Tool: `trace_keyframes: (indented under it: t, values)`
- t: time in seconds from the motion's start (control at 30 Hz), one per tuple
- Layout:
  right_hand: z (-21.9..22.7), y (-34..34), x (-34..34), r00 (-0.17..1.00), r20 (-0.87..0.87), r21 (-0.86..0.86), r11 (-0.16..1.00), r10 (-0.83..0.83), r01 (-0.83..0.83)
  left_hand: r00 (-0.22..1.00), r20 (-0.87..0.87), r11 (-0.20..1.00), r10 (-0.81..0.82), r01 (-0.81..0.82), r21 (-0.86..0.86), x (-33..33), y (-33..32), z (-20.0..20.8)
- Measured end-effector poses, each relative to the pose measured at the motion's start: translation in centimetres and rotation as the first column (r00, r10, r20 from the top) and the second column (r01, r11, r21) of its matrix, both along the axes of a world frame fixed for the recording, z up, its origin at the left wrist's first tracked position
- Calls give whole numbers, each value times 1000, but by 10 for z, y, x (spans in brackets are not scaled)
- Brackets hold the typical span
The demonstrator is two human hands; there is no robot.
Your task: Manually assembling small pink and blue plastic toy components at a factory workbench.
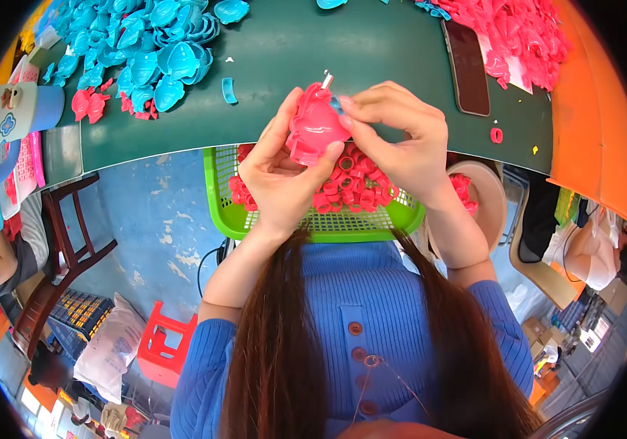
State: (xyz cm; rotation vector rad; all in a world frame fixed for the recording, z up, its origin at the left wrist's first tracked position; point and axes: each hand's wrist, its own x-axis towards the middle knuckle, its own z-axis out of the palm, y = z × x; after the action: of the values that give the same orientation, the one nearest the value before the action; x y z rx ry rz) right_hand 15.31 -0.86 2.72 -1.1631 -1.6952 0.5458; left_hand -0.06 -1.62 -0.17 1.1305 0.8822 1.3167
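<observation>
My left hand (277, 172) is closed around a pink plastic shell-shaped part (319, 126) with a wavy edge, holding it above the near edge of the green table. A small silver metal piece (327, 78) sticks up at the part's top. Between thumb and fingertips of my right hand (401, 128) is a small translucent blue piece (336, 104), against the pink part's upper right side. Under both hands is a lime-green basket (220, 205) with many pink rings (357, 183), partly covered by my hands.
Blue shell-shaped parts (145, 58) are heaped at the far left, pink parts (518, 33) at the far right. A phone (466, 69) lies beside the pink heap. A curved blue piece (228, 91) and a pink ring (496, 135) lie on the table (277, 44). A red stool (154, 347) stands lower left.
</observation>
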Motion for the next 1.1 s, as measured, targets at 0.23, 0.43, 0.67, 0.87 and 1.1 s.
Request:
trace_keyframes:
  t: [0.23,0.43,0.67,0.87,1.1]
  values:
    - [-2,-5,-4,993,100,205,975,61,-80,963,270,995,0,28,-100,4,-2,3]
    - [-4,8,-4,990,36,2,990,137,-138,954,298,974,37,32,-224,-8,9,-7]
    - [-13,131,-23,932,359,117,989,42,-90,936,348,972,42,43,-232,-42,29,-6]
    - [7,184,-68,700,702,74,965,130,-254,941,338,962,9,84,-260,-53,26,-8]
    - [-13,183,-41,788,603,6,986,128,-165,928,371,957,-43,144,-250,-56,30,-4]
